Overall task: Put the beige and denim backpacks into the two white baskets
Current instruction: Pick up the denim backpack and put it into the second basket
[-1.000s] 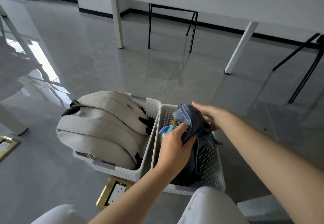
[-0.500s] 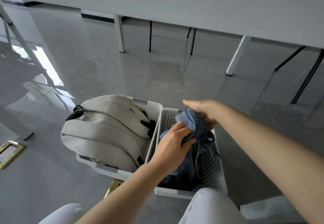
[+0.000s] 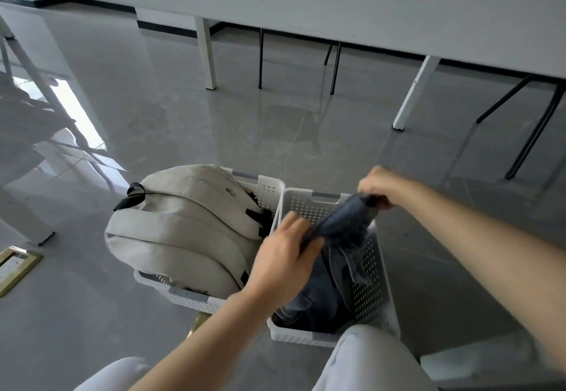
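Fingers [image 3: 372,199] apparently grip denim backpack [image 3: 333,268] in basket [image 3: 379,295].

Bare forearms [image 3: 477,246], pale grey trousers [image 3: 367,360]

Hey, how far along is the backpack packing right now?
Done: the beige backpack sits in the left basket. In hand: the left hand and right hand grip the denim backpack, partly inside the right basket. Left: push its top down and let go.
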A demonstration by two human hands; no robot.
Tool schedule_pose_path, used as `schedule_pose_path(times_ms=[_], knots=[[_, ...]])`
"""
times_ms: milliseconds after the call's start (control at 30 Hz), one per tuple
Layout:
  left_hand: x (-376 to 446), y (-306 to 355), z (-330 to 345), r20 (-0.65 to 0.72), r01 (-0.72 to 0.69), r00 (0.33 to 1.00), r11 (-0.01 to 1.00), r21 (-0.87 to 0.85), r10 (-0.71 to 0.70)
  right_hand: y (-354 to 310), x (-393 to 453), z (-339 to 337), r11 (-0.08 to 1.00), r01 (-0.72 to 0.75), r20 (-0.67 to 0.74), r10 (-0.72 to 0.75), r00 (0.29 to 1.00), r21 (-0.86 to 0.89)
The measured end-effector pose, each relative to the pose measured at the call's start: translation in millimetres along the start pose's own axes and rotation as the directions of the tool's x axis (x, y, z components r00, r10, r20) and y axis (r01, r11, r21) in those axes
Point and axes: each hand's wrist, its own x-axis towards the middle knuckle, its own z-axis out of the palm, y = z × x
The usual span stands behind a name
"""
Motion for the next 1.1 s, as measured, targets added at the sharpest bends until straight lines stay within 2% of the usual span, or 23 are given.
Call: schedule_pose_path(times_ms=[67,100,200,233,267,333,367,433,467,533,600,667,733,833,867,933,1000,1033,1100], knots=[[8.9,4.9,-13.8,-0.074,0.158,0.984,0.983,-0.096,-0.165,-23.5,0.6,-1.7,0.989,0.07,-0.034,-0.066,0.997,0.134],[15.0,7.7,-17.2,-0.053,0.24,0.968,0.967,-0.09,-0.245,-32.9,2.5,2.5,0.977,0.109,-0.064,-0.098,0.993,0.184],[41.0,6.2,-5.0,0.084,0.398,0.908,0.908,0.132,-0.41,-57.8,22.0,28.2,0.944,0.171,-0.057,-0.162,0.985,0.281],[48.9,1.6,-1.7,0.078,0.451,0.888,0.891,0.045,-0.454,-61.6,16.2,31.5,0.931,0.182,-0.02,-0.186,0.982,0.317],[56.8,-4.4,-1.0,0.068,0.531,0.847,0.832,-0.161,-0.527,-64.6,8.5,32.3,0.906,0.194,0.006,-0.212,0.977,0.377],[69.3,-18.3,-7.4,0.109,0.634,0.711,0.566,-0.527,-0.695,-58.7,-5.1,26.0,0.854,0.213,0.0,-0.242,0.97,0.475],[74.6,-25.6,-12.6,0.145,0.651,0.654,0.455,-0.607,-0.742,-50.5,-5.8,23.8,0.839,0.252,-0.038,-0.267,0.963,0.482],[83.5,-38.3,-18.4,0.207,0.669,0.594,0.335,-0.663,-0.778,-26.9,-17.2,23.8,0.865,0.352,-0.049,-0.359,0.932,0.357],[88.0,-42.5,-18.8,0.225,0.671,0.576,0.297,-0.679,-0.786,-13.9,-24.4,27.8,0.879,0.379,0.018,-0.401,0.916,0.288],[99.6,-46.7,-16.6,0.253,0.672,0.569,0.265,-0.691,-0.783,9.0,-36.2,43.6,0.907,0.38,0.249,-0.416,0.875,0.181],[109.5,-51.0,-14.5,0.282,0.686,0.56,0.245,-0.685,-0.779,24.6,-40.5,65.9,0.911,0.331,0.431,-0.409,0.804,0.248],[116.6,-55.2,-14.0,0.301,0.699,0.553,0.236,-0.675,-0.777,31.5,-49.1,90.0,0.874,0.332,0.465,-0.473,0.748,0.355],[120.7,-58.8,-15.4,0.3,0.712,0.548,0.246,-0.658,-0.781,36.9,-48.5,109.4,0.852,0.364,0.382,-0.5,0.777,0.376],[123.8,-67.2,-23.5,0.286,0.721,0.524,0.239,-0.651,-0.802,46.9,-44.5,108.2,0.869,0.311,0.27,-0.428,0.862,0.385],[123.3,-72.4,-27.4,0.272,0.721,0.511,0.234,-0.652,-0.816,52.8,-40.9,98.9,0.883,0.338,0.24,-0.423,0.874,0.326],[122.1,-83.8,-35.0,0.242,0.724,0.499,0.246,-0.644,-0.832,64.0,-39.1,67.6,0.899,0.436,0.155,-0.435,0.887,0.034],[120.2,-94.1,-39.9,0.232,0.726,0.51,0.271,-0.632,-0.828,73.8,-42.3,37.4,0.863,0.438,-0.02,-0.457,0.889,-0.254],[119.0,-98.7,-41.2,0.229,0.729,0.515,0.281,-0.625,-0.826,76.1,-45.0,25.8,0.856,0.406,-0.109,-0.459,0.882,-0.319],[116.3,-107.2,-44.6,0.196,0.73,0.507,0.298,-0.615,-0.839,75.3,-51.5,11.6,0.862,0.377,-0.268,-0.473,0.84,-0.339]])
